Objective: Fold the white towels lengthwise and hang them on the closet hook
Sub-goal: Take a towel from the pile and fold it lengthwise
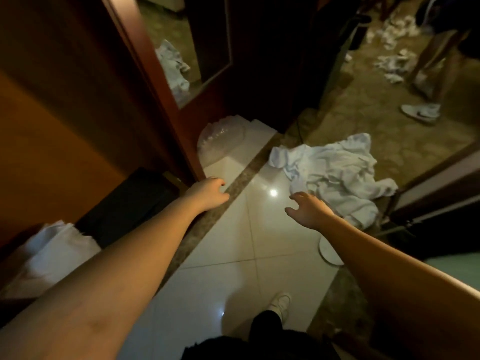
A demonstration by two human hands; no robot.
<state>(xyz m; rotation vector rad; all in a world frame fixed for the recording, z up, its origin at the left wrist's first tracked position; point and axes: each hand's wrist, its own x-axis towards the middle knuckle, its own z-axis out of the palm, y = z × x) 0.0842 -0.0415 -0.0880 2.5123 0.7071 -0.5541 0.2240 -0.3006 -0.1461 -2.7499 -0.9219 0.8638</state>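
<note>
The right hand (310,210) hung empty with fingers spread and curled, just beside the near edge of the crumpled white towels (335,172). The left hand (207,189), loosely curled and holding nothing, reached out near the wooden closet door (166,100). The towels lay heaped on the tiled floor (233,255), reaching onto the carpet (363,118).

Only 1 view exists, from the person's head, looking forward and steeply down along both outstretched forearms at the tiled floor (228,255). Its wide angle bends the door frame (145,81) at left. The floor sits fairly near below.
</note>
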